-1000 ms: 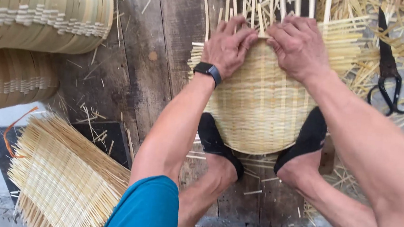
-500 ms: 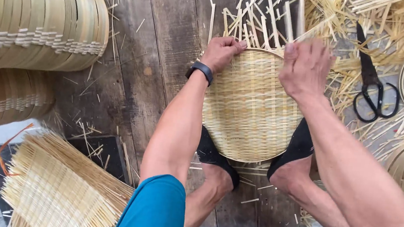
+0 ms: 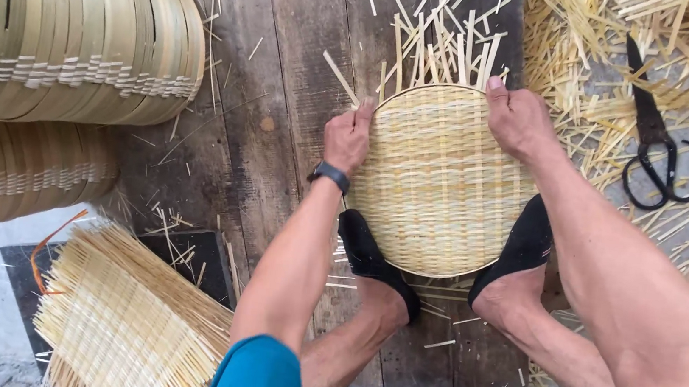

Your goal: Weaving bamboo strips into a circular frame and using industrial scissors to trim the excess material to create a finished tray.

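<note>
A round woven tray [image 3: 439, 182] is gripped at its upper rim by both hands. The left hand [image 3: 348, 138] is closed on the rim's left side, fingers curled over the edge; the right hand [image 3: 521, 122] is clamped on the upper right, thumb laid along the rim. Loose strip ends [image 3: 437, 45] stick up just beyond the fingertips. The tray's lower edge is pinned between two black-socked feet [image 3: 371, 260]. Scissors [image 3: 657, 145] lie right of the right fingers, well apart.
</note>
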